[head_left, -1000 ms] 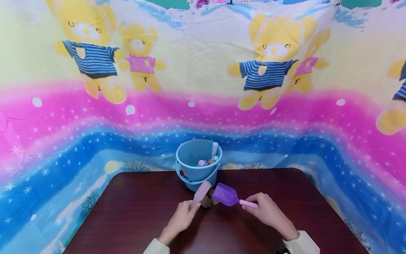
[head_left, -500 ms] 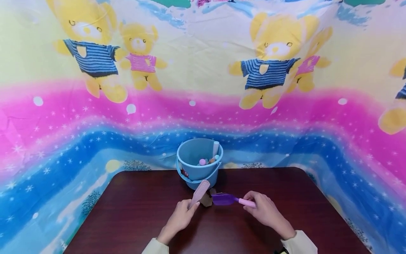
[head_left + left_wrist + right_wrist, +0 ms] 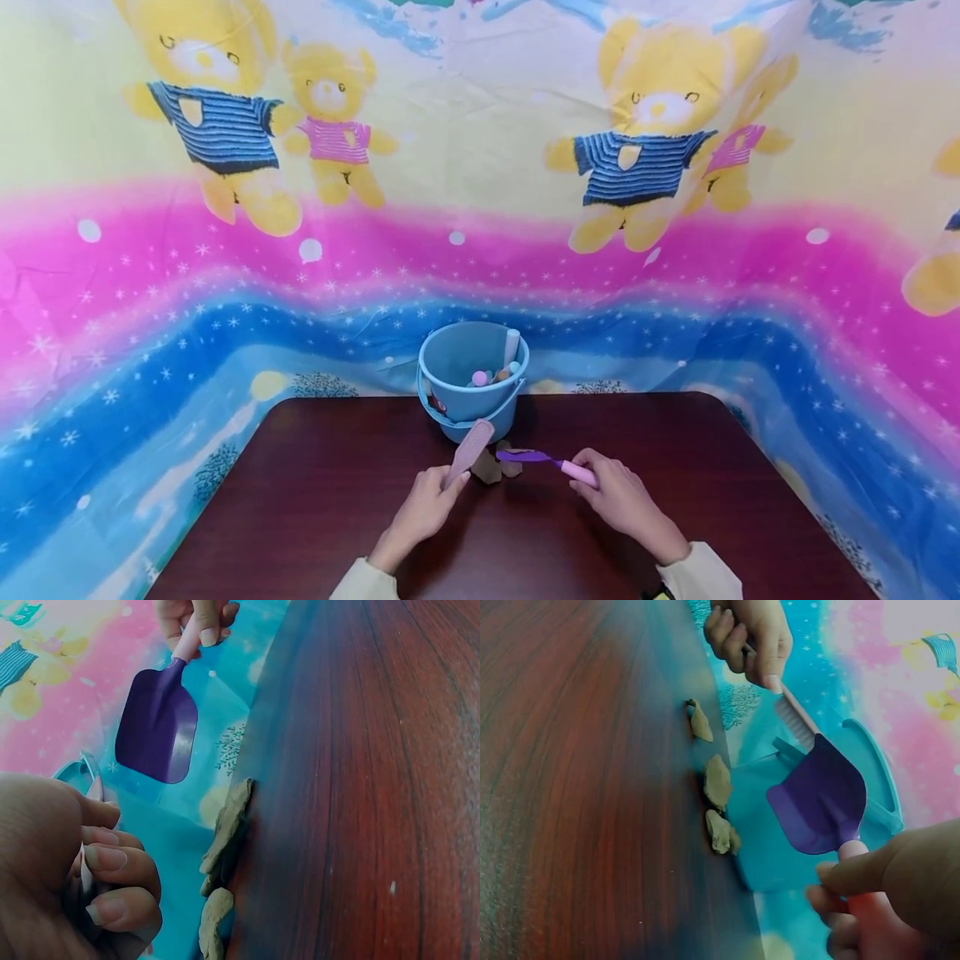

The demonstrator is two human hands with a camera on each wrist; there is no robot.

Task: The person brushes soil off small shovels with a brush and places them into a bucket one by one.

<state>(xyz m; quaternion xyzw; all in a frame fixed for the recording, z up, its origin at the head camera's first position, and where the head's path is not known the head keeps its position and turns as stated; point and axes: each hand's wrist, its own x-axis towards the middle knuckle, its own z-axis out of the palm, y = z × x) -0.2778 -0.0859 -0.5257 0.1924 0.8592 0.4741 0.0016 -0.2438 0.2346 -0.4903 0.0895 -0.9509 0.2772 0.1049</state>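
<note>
My left hand (image 3: 423, 508) grips a pale pink brush (image 3: 471, 446), raised over the table; its white bristles (image 3: 793, 720) show in the right wrist view. The pink handle of a small purple shovel (image 3: 525, 456) is in my right hand (image 3: 622, 496). Its blade points left, nearly edge-on in the head view, and its face shows bare in the left wrist view (image 3: 157, 727). Below the two tools, several crumpled grey-brown pieces (image 3: 487, 468) lie on the table at the foot of the bucket, partly hidden in the head view. Their material is unclear.
A light blue bucket (image 3: 465, 408) with its handle hanging in front stands at the table's back edge. Inside are a pale stick (image 3: 512, 346), a pink ball (image 3: 479, 378) and other small things. The dark wooden table (image 3: 300, 500) meets a bear-printed cloth (image 3: 480, 167) behind.
The shovel's blade has turned from facing the head camera to nearly edge-on, moving slightly left. The brush has shifted only a little. The head view has tilted slightly down.
</note>
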